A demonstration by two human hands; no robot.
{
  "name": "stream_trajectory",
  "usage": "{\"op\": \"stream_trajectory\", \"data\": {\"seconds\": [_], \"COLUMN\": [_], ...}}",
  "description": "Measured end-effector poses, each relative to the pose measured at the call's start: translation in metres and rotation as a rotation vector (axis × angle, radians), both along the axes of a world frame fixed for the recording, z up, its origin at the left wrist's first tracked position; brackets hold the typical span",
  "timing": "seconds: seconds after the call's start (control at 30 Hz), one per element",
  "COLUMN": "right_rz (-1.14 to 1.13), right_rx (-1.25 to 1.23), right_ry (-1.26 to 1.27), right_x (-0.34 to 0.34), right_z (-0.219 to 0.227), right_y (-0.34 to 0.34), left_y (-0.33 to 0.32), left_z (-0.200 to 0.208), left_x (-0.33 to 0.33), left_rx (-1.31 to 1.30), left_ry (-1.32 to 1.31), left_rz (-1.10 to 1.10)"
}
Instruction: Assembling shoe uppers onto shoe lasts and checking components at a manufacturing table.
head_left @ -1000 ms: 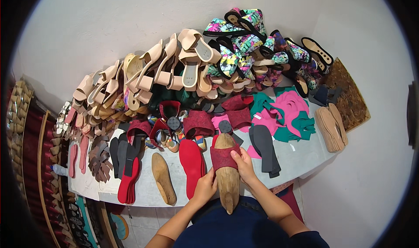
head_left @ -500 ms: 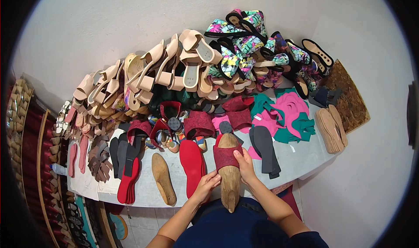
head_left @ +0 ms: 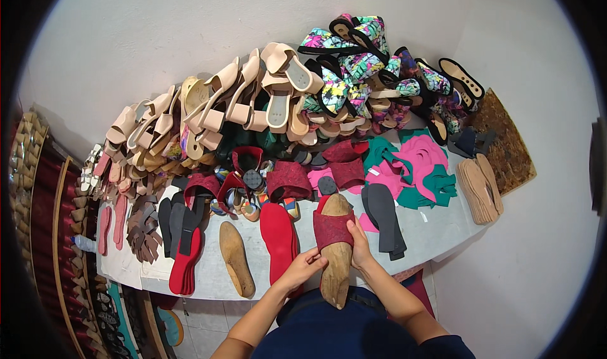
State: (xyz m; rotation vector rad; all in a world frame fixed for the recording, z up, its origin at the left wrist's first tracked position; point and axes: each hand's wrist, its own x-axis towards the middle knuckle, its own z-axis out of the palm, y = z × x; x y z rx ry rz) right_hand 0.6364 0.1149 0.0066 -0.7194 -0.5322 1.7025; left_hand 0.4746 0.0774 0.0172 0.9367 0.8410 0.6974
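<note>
A wooden shoe last [head_left: 335, 267] stands in front of my body at the table's near edge, its heel end toward me. Around its front part wraps a dark red patterned upper strap [head_left: 333, 230], with a bit of bright red at the toe. My right hand [head_left: 360, 246] grips the last from the right, thumb along the strap's edge. From the left, my left hand [head_left: 305, 267] pinches at the strap's lower left edge against the wood. A stack of red insoles [head_left: 278, 239] lies just left of the last, and a second wooden last [head_left: 236, 258] lies farther left.
Dark grey soles [head_left: 382, 217] lie right of the last, with pink and green cut pieces [head_left: 420, 163] beyond. Beige soles [head_left: 478, 188] are stacked at the right end. Finished beige heeled sandals [head_left: 221, 100] and colourful patterned sandals [head_left: 354, 62] pile up along the wall.
The last has turned slightly, its toe end shifting right and its sole edge tilting. My right thumb has slid lower along the strap, and both hands have moved slightly right with it.
</note>
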Motion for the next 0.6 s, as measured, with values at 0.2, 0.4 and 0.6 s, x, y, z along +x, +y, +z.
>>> {"op": "stream_trajectory", "data": {"seconds": [0.2,0.4,0.6], "right_rz": [-0.060,0.174,0.210], "right_rx": [0.089,-0.041,-0.068], "right_ry": [-0.098,0.074,0.157], "right_x": [-0.001,0.006,0.004], "right_z": [-0.001,-0.011,-0.018], "right_y": [0.000,0.005,0.004], "left_y": [-0.003,-0.004,-0.002], "left_z": [0.004,-0.004,0.000], "left_x": [0.007,0.010,0.008], "left_rx": [-0.003,-0.035,-0.143], "left_ry": [0.053,0.082,0.061], "left_rz": [0.013,0.038,0.007]}}
